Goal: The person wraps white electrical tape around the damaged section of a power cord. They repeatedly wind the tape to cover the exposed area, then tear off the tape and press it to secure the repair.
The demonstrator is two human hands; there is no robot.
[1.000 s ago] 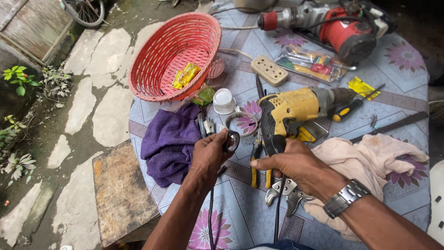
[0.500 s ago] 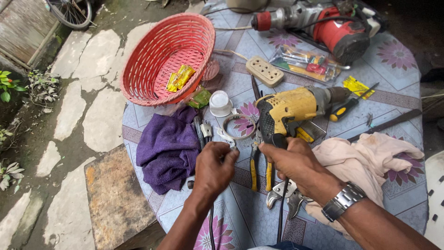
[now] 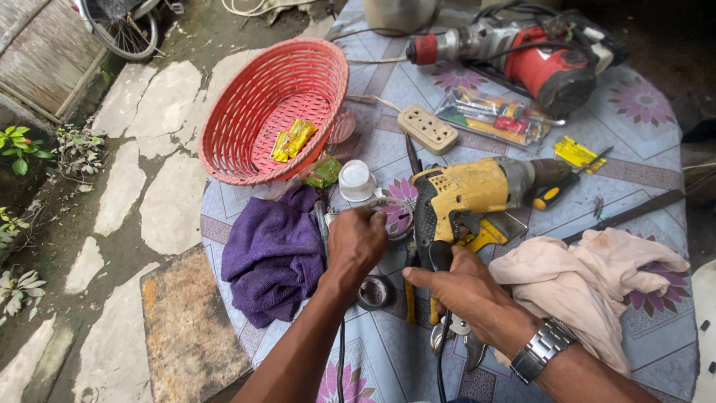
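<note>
head view: left hand (image 3: 356, 242) grip unclear beside purple cloth (image 3: 274, 254); right hand (image 3: 456, 287) grip holding yellow drill (image 3: 477, 190) handle.

**Two hands at a crowded bench beside a yellow drill**

The left hand (image 3: 356, 242) is closed over a small metal tool whose kind cannot be told, just beside a clear tape roll (image 3: 395, 216) and a purple cloth (image 3: 272, 254). The right hand (image 3: 459, 287) grips the black handle end of the yellow power drill (image 3: 477, 194), which lies on its side on the bench (image 3: 649, 127). A silver wristwatch (image 3: 543, 349) sits on the right wrist, touching a crumpled pink cloth (image 3: 597, 276). A red plastic basket (image 3: 272, 112) holding yellow packets (image 3: 292, 139) stands tilted at the bench's far left edge. A red rotary hammer (image 3: 522, 56) lies at the far side, near a beige socket strip (image 3: 427, 128).
</note>
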